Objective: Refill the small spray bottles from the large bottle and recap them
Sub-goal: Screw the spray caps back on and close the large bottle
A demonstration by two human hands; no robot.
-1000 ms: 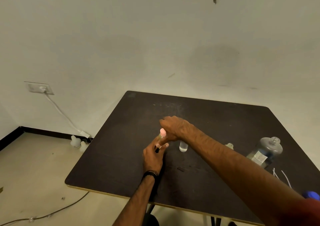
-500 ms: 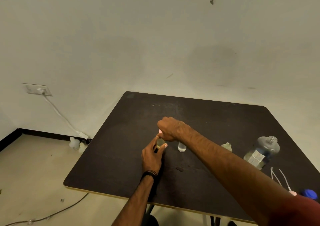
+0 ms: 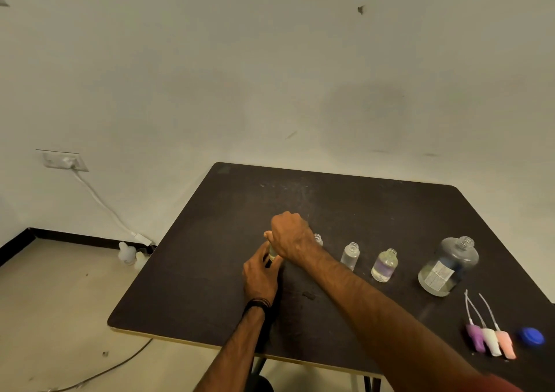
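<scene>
My left hand (image 3: 260, 274) grips the body of a small spray bottle (image 3: 272, 253) standing on the dark table (image 3: 210, 271). My right hand (image 3: 290, 235) is closed over that bottle's top and hides its cap. Behind my right wrist a second small bottle (image 3: 318, 239) peeks out. Two more open small bottles (image 3: 350, 256) (image 3: 384, 265) stand in a row to the right. The large clear bottle (image 3: 447, 267), uncapped and partly filled, is at the right end.
Three loose spray caps with dip tubes, purple (image 3: 476, 337), white (image 3: 490, 340) and pink (image 3: 506, 343), lie near the table's front right, beside a blue lid (image 3: 531, 336). A wall socket (image 3: 61, 161) with cable and small white bottles (image 3: 127, 253) on the floor are at the left.
The pink cap seen above the bottle a second ago has come down and is now covered by my right hand. My view has shifted, bringing more bottles and the loose caps into sight.
</scene>
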